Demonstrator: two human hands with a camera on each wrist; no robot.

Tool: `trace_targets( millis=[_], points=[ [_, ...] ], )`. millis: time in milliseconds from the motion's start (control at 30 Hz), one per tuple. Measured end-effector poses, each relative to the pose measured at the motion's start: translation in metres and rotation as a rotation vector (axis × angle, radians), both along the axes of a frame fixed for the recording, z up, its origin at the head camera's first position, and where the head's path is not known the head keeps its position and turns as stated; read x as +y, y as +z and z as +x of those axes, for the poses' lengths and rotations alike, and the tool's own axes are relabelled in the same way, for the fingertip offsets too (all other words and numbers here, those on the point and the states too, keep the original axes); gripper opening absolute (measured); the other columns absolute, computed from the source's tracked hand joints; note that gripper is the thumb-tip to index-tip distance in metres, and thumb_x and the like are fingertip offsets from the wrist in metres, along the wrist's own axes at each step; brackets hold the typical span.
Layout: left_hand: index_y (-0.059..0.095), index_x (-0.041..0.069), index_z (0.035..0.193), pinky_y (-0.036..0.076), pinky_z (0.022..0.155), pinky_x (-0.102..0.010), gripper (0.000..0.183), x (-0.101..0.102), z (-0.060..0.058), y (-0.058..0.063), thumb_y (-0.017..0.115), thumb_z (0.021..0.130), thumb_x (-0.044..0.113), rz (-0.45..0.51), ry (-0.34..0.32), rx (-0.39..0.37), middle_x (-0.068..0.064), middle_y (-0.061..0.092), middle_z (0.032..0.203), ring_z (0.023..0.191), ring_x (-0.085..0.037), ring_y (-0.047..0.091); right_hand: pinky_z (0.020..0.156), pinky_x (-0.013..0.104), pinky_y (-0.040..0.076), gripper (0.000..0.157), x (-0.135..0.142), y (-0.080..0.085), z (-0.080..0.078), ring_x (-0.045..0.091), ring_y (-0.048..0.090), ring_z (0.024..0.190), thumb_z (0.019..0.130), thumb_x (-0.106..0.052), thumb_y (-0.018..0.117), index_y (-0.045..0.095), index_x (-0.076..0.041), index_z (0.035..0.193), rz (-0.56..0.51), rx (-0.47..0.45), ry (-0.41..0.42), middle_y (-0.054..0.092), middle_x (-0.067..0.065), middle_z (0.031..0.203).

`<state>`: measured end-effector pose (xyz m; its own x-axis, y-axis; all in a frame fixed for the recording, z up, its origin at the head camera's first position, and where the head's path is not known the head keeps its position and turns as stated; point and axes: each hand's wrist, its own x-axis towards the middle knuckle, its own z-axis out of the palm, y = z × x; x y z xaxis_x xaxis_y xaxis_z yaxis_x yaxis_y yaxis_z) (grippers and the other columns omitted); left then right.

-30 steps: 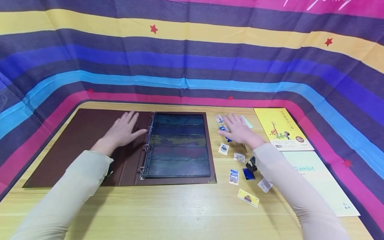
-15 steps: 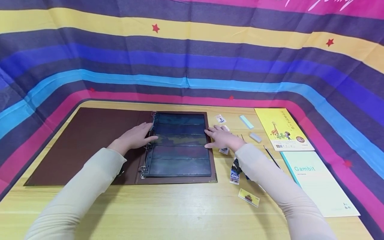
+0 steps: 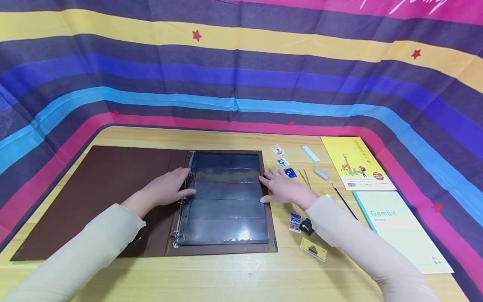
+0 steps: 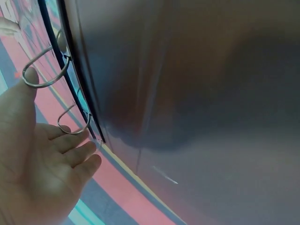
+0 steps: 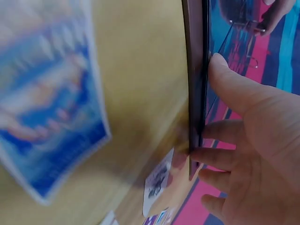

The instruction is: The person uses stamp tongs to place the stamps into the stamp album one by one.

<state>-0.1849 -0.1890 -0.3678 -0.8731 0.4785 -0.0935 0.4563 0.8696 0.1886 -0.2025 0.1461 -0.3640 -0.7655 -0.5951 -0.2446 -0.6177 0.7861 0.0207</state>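
A brown ring binder (image 3: 113,188) lies spread on the table, its black pocket page (image 3: 226,207) on the right side. My left hand (image 3: 162,188) rests over the metal rings (image 3: 175,234) at the spine, fingers extended. In the left wrist view its thumb touches one ring (image 4: 44,86). On the far side, the fingers of my right hand (image 3: 284,188) touch the binder's right edge, and the right wrist view has the thumb on the page margin. Small stamps lie beside that hand, among them a dark blue one (image 3: 290,172) and a yellow one (image 3: 313,249).
Right of the stamps are a thin two-pronged tool (image 3: 305,178), an eraser (image 3: 321,173), a pale blue strip (image 3: 310,153) and a pencil (image 3: 345,201). A yellow booklet (image 3: 354,163) and a notebook (image 3: 403,230) line the right side. Striped cloth (image 3: 234,75) hangs behind.
Both hands came inward to the binder's spine and right edge. The binder has since slid toward me, along with both hands, its front edge now lower in the head view.
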Motion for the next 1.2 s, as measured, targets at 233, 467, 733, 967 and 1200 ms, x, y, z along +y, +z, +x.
trace_targets(
  millis=[233,467,733,967,1200],
  points=[
    [0.025,-0.006,0.125,0.027,0.087,-0.042,0.077,0.001,0.028,0.000,0.043,0.077,0.051,0.007,-0.041,0.057,-0.023,0.032,0.123,0.112,-0.032,0.031,0.093,0.044,0.014,0.074,0.004,-0.001,0.025,0.033,0.019,0.118,0.073,-0.055,0.046,0.033,-0.004,0.125,0.039,0.072,0.072,0.031,0.016,0.126],
    [0.026,-0.008,0.124,0.025,0.089,-0.041,0.077,0.007,0.042,0.000,0.043,0.077,0.051,-0.010,-0.069,0.108,-0.024,0.034,0.122,0.113,-0.032,0.030,0.092,0.045,0.016,0.075,0.011,0.002,0.042,0.035,0.022,0.116,0.070,-0.055,0.050,0.038,-0.001,0.122,0.001,0.080,0.109,0.034,0.018,0.123],
    [0.028,-0.007,0.124,0.027,0.088,-0.042,0.077,0.012,0.047,-0.002,0.044,0.077,0.052,-0.008,-0.062,0.135,-0.023,0.034,0.122,0.112,-0.033,0.032,0.093,0.044,0.014,0.075,0.020,0.002,0.046,0.034,0.020,0.117,0.070,-0.055,0.050,0.035,-0.004,0.124,0.021,0.074,0.113,0.032,0.016,0.126],
    [0.025,-0.007,0.125,0.025,0.089,-0.041,0.078,0.016,0.047,-0.001,0.042,0.077,0.052,-0.008,-0.049,0.124,-0.023,0.030,0.125,0.114,-0.032,0.028,0.093,0.045,0.013,0.075,0.023,0.002,0.043,0.034,0.018,0.118,0.071,-0.053,0.051,0.033,-0.004,0.125,0.001,0.043,0.085,0.030,0.015,0.127],
    [0.024,-0.007,0.125,0.024,0.089,-0.041,0.077,0.021,0.047,-0.002,0.042,0.078,0.051,-0.004,-0.046,0.132,-0.021,0.028,0.127,0.115,-0.032,0.027,0.093,0.045,0.013,0.074,0.027,0.001,0.041,0.034,0.016,0.118,0.071,-0.051,0.052,0.033,-0.005,0.126,-0.016,0.026,0.069,0.029,0.014,0.128]
  ],
)
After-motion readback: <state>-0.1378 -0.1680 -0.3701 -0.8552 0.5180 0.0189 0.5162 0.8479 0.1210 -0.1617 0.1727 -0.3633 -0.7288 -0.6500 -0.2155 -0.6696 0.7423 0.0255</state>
